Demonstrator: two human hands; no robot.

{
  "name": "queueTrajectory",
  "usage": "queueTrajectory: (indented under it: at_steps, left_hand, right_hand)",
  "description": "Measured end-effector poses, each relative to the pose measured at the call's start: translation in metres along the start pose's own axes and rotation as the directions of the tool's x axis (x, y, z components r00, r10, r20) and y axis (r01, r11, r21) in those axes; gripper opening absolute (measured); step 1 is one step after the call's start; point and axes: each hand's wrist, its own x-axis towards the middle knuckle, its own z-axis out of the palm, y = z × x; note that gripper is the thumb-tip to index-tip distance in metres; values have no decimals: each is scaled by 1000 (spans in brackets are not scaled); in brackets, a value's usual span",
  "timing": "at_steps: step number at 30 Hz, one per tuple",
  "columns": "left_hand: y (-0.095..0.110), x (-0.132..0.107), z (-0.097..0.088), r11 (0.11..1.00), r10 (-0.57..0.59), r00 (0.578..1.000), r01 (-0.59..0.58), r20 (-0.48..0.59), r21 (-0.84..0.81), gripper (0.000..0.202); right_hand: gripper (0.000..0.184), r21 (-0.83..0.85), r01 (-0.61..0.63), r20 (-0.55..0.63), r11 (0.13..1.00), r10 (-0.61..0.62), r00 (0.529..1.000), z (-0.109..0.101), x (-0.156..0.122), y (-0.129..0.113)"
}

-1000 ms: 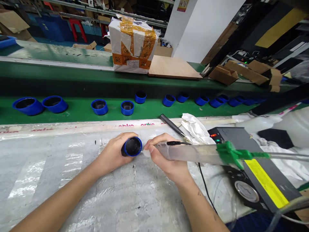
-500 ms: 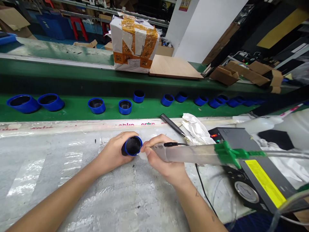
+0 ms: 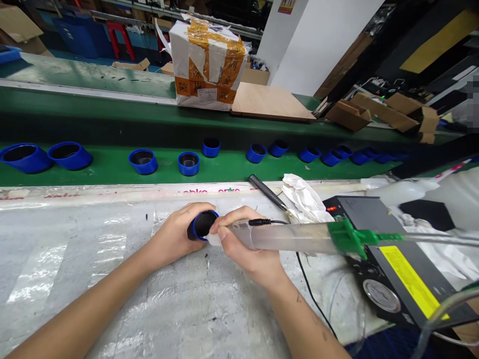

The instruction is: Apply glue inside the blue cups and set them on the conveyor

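Observation:
My left hand [image 3: 179, 232] is closed around a short black cup-like part with a blue rim [image 3: 204, 224], its opening tilted toward me. In my right hand [image 3: 249, 244] lies a translucent dispensing syringe [image 3: 295, 237], gripped near its front end. A green adapter [image 3: 346, 237] caps the syringe's back, and a clear hose runs from it to the right. The pale nozzle meets the lower right of the blue rim; my fingers partly cover that spot. A thin black cable with a plug [image 3: 260, 222] lies along the barrel.
Several blue-rimmed parts [image 3: 188, 163] stand in a row on the green conveyor [image 3: 101, 169]. A black-handled knife-like tool [image 3: 267, 192] and crumpled white tissue [image 3: 305, 199] lie beyond my right hand. At right sits a dark dispenser box [image 3: 396, 279]. A taped carton [image 3: 207, 65] stands behind.
My right hand and the syringe have shifted slightly left, bringing the nozzle further over the blue rim. Parts on the conveyor have moved a little to the left.

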Motion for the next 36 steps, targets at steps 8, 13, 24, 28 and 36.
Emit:
queueTrajectory:
  at_steps: [8, 13, 24, 28, 36]
  left_hand:
    - [1, 0, 0, 1000, 9, 1000, -9, 13, -17, 50]
    - [3, 1, -1, 999, -2, 999, 4, 34, -47, 46]
    - [6, 2, -2, 998, 12, 999, -9, 44, -56, 39]
    - [4, 1, -2, 999, 29, 999, -28, 24, -42, 42]
    - [2, 2, -1, 999, 30, 999, -30, 13, -28, 48]
  right_hand:
    - [5, 37, 3, -19, 999, -2, 1000, 4, 1, 1]
    - [5, 81, 11, -26, 997, -9, 1000, 7, 1, 3]
    - [9, 127, 72, -92, 989, -61, 994, 12, 3, 8]
    - [10, 124, 79, -120, 989, -64, 991, 13, 3, 10]
    - [9, 111, 60, -155, 992, -42, 987, 12, 4, 13]
